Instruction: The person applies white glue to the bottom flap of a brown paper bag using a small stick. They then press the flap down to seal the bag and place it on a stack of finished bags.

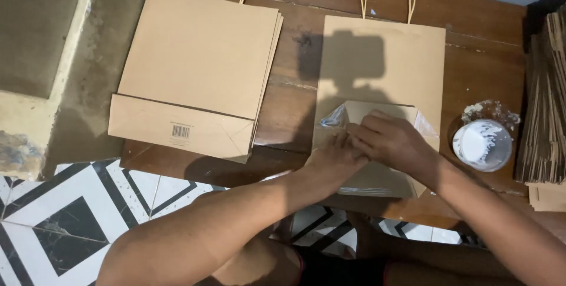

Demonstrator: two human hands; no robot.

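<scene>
Both hands, left hand [337, 151] and right hand [392, 141], fingers flat, pressing folded bottom of paper bag [386, 65]; glue cup [482, 144] at 3 o'clock on worktop [295, 94]

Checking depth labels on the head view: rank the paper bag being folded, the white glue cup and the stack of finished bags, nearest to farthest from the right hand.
From the right hand:
1. Paper bag being folded: directly under the hand, touched at its bottom flap.
2. White glue cup: on the table just to the hand's right.
3. Stack of finished bags: far left of the table, beyond the left hand.
</scene>
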